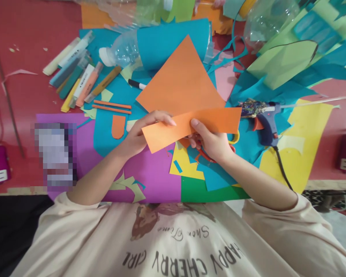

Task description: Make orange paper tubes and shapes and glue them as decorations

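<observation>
Both hands hold an orange paper strip (219,120) in front of my chest. My left hand (141,132) pinches it toward its left part, fingers behind and a fingertip at the upper edge. My right hand (212,142) grips it near the middle with the thumb on its front face. Just beyond lies a larger orange paper sheet (181,80), one corner pointing away from me. Scissors with a red and yellow handle (206,156) show partly beneath my right hand. Left of my left hand are a small round-ended orange paper piece (118,127) and two thin orange strips (112,107).
A plastic bottle wrapped in blue paper (173,44) lies at the back. Several markers (75,73) are at the left, above a phone (56,154). A glue gun (266,119) with a cable rests at the right. Coloured sheets and scraps, including yellow paper (302,142), cover the table.
</observation>
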`<action>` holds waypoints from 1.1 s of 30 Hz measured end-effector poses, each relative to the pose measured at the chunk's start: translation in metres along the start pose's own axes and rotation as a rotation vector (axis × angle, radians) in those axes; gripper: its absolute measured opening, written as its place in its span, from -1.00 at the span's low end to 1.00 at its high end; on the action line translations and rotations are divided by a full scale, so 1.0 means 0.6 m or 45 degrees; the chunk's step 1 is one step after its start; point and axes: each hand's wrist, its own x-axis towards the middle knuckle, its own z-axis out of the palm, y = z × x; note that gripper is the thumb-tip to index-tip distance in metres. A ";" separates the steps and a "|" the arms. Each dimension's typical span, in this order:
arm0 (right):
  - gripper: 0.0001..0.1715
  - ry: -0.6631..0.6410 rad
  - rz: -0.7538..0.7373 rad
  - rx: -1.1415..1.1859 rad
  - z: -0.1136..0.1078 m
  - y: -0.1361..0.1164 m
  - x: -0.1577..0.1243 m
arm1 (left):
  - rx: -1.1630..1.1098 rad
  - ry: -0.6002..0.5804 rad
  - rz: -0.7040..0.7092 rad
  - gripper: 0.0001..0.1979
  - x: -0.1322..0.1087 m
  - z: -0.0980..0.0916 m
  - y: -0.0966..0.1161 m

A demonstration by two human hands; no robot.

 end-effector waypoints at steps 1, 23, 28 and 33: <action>-0.44 -0.017 -0.011 -0.002 0.000 -0.001 0.000 | 0.009 0.008 0.038 -0.71 -0.001 -0.001 -0.002; -0.70 0.546 -0.180 -1.969 -0.161 -0.136 -0.045 | 0.351 0.491 0.188 -0.55 -0.010 0.002 -0.007; -0.40 0.800 0.216 -1.813 -0.205 -0.092 -0.074 | 0.308 0.485 0.234 -0.56 -0.009 0.004 -0.008; -0.57 0.889 0.141 -1.552 -0.205 -0.061 -0.081 | 0.285 0.463 0.248 -0.61 -0.009 0.004 -0.007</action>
